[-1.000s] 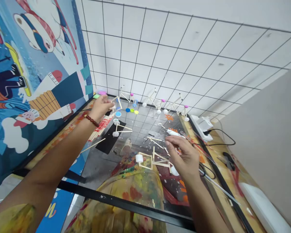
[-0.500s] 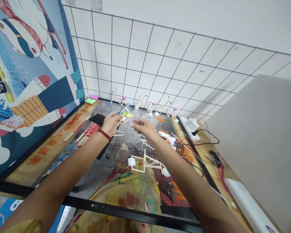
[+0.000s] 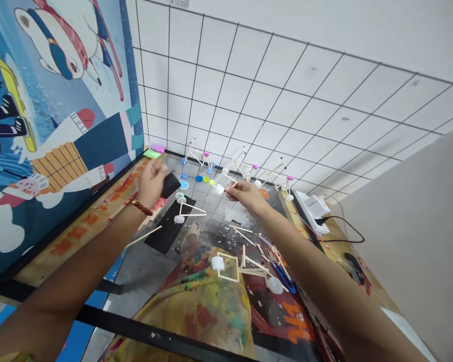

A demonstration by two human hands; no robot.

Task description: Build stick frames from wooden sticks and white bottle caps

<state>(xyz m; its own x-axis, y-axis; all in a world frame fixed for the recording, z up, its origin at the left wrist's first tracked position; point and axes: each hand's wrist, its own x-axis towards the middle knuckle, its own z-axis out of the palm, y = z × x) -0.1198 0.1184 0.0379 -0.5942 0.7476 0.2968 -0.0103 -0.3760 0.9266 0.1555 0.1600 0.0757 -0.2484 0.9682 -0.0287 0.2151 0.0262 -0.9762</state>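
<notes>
A person's bare forearms reach across a paint-flecked counter (image 3: 211, 221) in a craft workspace, the hands working a little apart above a scatter of wooden sticks. The right hand (image 3: 248, 195) is nearly closed, thumb and forefinger pinched on a thin pale wooden stick (image 3: 232, 185), with a round white plastic cap (image 3: 219, 189) just beside the fingertips. The left hand (image 3: 151, 183), wearing a bracelet of dark red beads (image 3: 141, 208), is half open and slightly blurred, with a flat black piece (image 3: 169, 184) at its fingers; whether it is gripped cannot be told. Below the left hand, a small triangular stick frame with white caps (image 3: 189, 208) rests on a black mat (image 3: 166, 232). Nearer the person, a larger rectangular stick frame (image 3: 241, 266) with white caps lies on a paint-smeared cloth (image 3: 196, 306), beside blue-handled paintbrushes (image 3: 281, 266). Three finished stick models with pink tips (image 3: 241, 167) stand in a row against a white wall tiled with a black grid (image 3: 249, 90), with small blue, green and yellow discs (image 3: 200, 178) in front of them. A white power strip (image 3: 312, 212) sits at the right, and a cartoon mural (image 3: 60, 100) fills the left side.
</notes>
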